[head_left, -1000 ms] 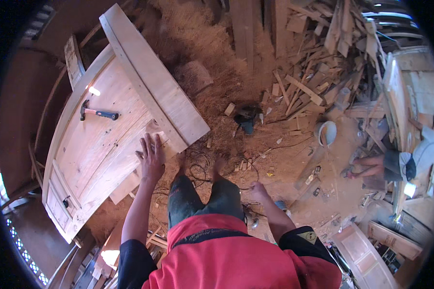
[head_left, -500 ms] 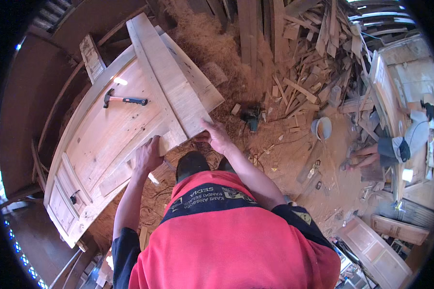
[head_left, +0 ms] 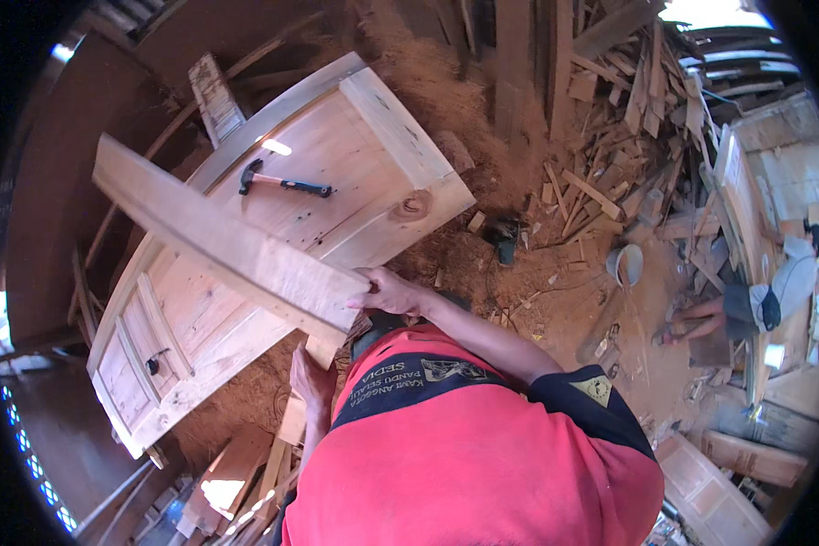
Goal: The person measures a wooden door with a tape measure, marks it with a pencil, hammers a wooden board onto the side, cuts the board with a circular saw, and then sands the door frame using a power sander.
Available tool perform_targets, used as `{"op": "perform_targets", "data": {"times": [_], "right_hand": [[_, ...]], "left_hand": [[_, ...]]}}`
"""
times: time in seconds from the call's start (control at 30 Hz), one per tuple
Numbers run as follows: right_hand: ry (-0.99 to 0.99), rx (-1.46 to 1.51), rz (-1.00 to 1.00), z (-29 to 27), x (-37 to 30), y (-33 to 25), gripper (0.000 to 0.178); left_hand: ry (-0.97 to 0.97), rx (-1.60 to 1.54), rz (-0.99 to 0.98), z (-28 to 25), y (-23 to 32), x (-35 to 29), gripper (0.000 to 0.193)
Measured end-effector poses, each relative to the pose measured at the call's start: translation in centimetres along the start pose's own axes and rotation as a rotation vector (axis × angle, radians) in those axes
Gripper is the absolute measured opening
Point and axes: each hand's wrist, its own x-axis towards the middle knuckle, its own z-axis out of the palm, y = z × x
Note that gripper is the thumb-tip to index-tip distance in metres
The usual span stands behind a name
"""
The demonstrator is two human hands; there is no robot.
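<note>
Both hands hold a long wooden board [head_left: 237,259] by its near end, and it slants away to the far left over a large curved-edge wooden panel [head_left: 382,223]. My right hand [head_left: 393,293] is closed round the right corner of that end. Below it, my left hand [head_left: 311,378] grips where a short pale wood piece [head_left: 323,350] shows under the board; how the two pieces join is hidden. A claw hammer [head_left: 287,184] with a dark head and an orange and black handle lies on the panel beyond the board.
Scrap wood [head_left: 610,136] is heaped at the far right, near a pale bucket [head_left: 624,264]. Sawdust covers the floor. Another person [head_left: 773,287] bends by door-like panels at the right. Planks [head_left: 237,473] lie at the lower left, and a small dark object [head_left: 155,362] sits on the panel.
The long board has swung to the left, off the panel's far right part, and now crosses above its middle. Both hands moved with it, the left hand coming nearer my body.
</note>
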Motion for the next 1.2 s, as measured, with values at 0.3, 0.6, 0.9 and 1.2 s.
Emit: {"op": "perform_targets", "data": {"times": [0.3,0.6,0.9,1.2], "right_hand": [[-0.673,-0.399,-0.113,9.0,1.7,-4.3,0.050],[-0.597,-0.375,0.362,6.6,-5.1,8.1,0.034],[-0.628,-0.513,0.443,9.8,-0.7,9.3,0.034],[-0.543,-0.576,0.408,23.0,13.1,13.1,0.033]], "left_hand": [[0.485,-0.208,-0.501,-2.9,3.0,-11.9,0.064],[0.581,-0.344,-0.912,-6.7,4.0,-25.1,0.056],[1.068,-1.039,-1.172,-14.2,0.7,-33.5,0.042],[1.553,-1.363,-1.016,-23.0,-15.2,-44.6,0.032]]}}
